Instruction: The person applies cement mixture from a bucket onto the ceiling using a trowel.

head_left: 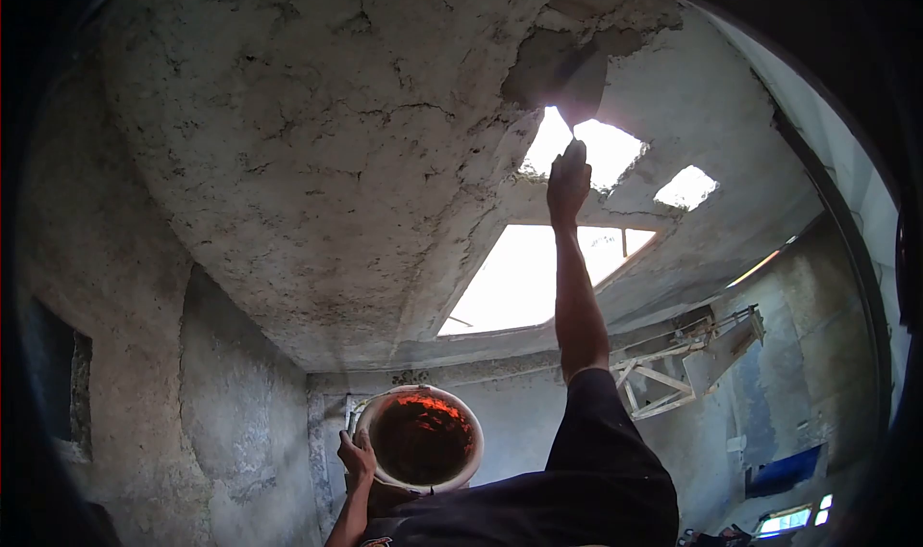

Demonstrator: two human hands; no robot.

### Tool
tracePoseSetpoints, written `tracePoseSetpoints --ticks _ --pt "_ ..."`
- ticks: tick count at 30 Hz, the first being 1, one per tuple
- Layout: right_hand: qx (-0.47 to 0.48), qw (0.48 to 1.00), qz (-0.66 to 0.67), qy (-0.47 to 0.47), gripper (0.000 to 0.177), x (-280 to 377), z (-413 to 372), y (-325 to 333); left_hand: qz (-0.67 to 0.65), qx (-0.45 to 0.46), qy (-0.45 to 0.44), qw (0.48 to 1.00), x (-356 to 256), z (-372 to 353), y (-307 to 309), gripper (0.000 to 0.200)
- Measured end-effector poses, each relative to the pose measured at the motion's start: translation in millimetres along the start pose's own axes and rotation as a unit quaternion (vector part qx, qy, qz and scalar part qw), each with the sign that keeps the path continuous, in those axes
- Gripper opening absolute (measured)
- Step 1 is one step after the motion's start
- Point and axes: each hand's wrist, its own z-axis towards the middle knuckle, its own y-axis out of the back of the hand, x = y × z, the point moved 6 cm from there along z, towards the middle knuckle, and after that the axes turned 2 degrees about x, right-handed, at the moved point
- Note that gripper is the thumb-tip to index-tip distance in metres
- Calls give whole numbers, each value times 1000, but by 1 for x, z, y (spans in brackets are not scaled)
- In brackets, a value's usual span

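I am looking up at a rough, cracked plaster ceiling (317, 143). My right hand (569, 177) is stretched high on a straight arm, its fingers closed around a handle. A dark flat blade, seemingly a trowel (577, 81), rises from the hand and lies against a broken patch of ceiling beside a bright hole (586, 148). Lower down, my left hand (356, 456) grips the rim of a round pale pan (423, 436) with a dark reddish inside, tilted toward me. What the pan holds is too dark to tell.
Bright openings (524, 278) break the ceiling on the right. A wooden frame (673, 374) leans high on the right wall. There is a dark niche (67, 384) in the left wall, and a blue object (784, 470) and a small window (788, 518) low right.
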Motion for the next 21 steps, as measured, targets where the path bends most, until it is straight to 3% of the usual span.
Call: tracePoseSetpoints --ticks 1,3,6,7,9,13,15,17,19,21 --pt "-27 998 -19 56 45 3 10 1 -21 17 11 1000 -4 1 2 40" --pt "18 998 -54 19 44 -17 27 -15 -18 -19 -13 1000 -8 1 3 36" --pt "-51 973 -163 152 48 -32 28 -28 -10 -43 -31 999 -6 4 0 36" --pt "-50 973 -163 154 48 -32 25 -28 -10 -23 -15 1000 -6 6 -1 35" --pt "77 996 -6 -42 51 -60 9 -29 -7 3 2 1000 -6 5 1 35" --pt "76 997 9 -26 51 -78 -22 -22 -6 1 11 1000 -14 6 4 33" --pt "23 998 51 24 52 -71 -29 -6 -20 1 13 1000 -12 6 4 33" --pt "43 998 37 1 52 -73 -24 -8 -13 -4 -5 1000 -11 5 3 32" --pt "-19 996 -30 81 53 -56 -7 -4 -9 -6 -2 1000 -13 5 3 32" --pt "6 1000 -4 26 51 -37 14 2 0 -2 1 1000 -11 2 5 32"
